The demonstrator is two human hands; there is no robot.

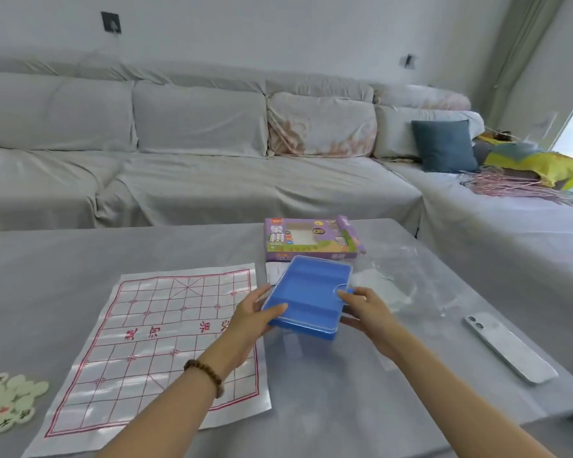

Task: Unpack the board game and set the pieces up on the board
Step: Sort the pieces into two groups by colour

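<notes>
The cloth-covered sofa (pixel 212 143) fills the room beyond the far edge of the board, with a blue cushion (pixel 444 145) off to the board's far right. Your grey worktop (pixel 311 408) carries everything else. The board (pixel 166 342), a thin white sheet with a red grid and red characters across its middle, lies flat and unfolded in front of you, a little to your left.

Just past the board's far right corner lies the purple game box (pixel 308 239), flat, with its end flap open. Between that box and the board's right edge you hold the blue case (pixel 308 295), tilted, its divided inside facing up, its near corner over the board's right edge. A white paper slip (pixel 275 272) shows from under the case's far left corner.

Well to the right of the board a pale phone (pixel 510 348) lies with its camera side up. Crumpled clear plastic (pixel 384 282) sits between the phone and the case.

The pieces (pixel 7 401), pale round discs with dark and red marks, lie heaped off the board's near left corner, none on the grid.

Your left hand (pixel 252 319) clasps the case's left edge, thumb on top, so that grip is pinching the case. Your right hand (pixel 368 312) holds the case's right edge by the small tab, its grip likewise closed on the case. A bead bracelet (pixel 209 375) circles your left wrist, above the board.
</notes>
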